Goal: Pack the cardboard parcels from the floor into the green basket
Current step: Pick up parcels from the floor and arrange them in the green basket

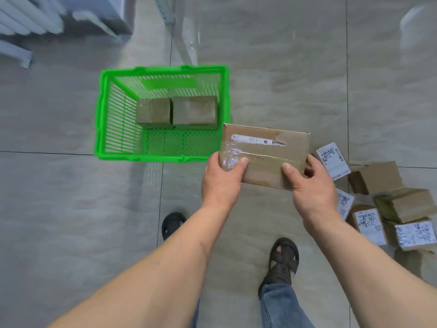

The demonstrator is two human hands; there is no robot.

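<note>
A flat taped cardboard parcel [266, 150] with a torn white label is held in the air just right of the green basket [101, 114]. My left hand [221, 179] grips its near left corner and my right hand [309, 185] grips its near right edge. Two brown parcels, a smaller one [155, 112] and a larger one [195, 111], sit side by side against the basket's far wall. Several more parcels [402, 204], some with white printed labels, lie in a heap on the floor at the right.
The floor is glossy grey tile. My two sandalled feet [282, 259] stand below the held parcel. A white radiator [26, 17] and grey furniture stand at the upper left, and a metal leg [165, 9] rises beyond the basket.
</note>
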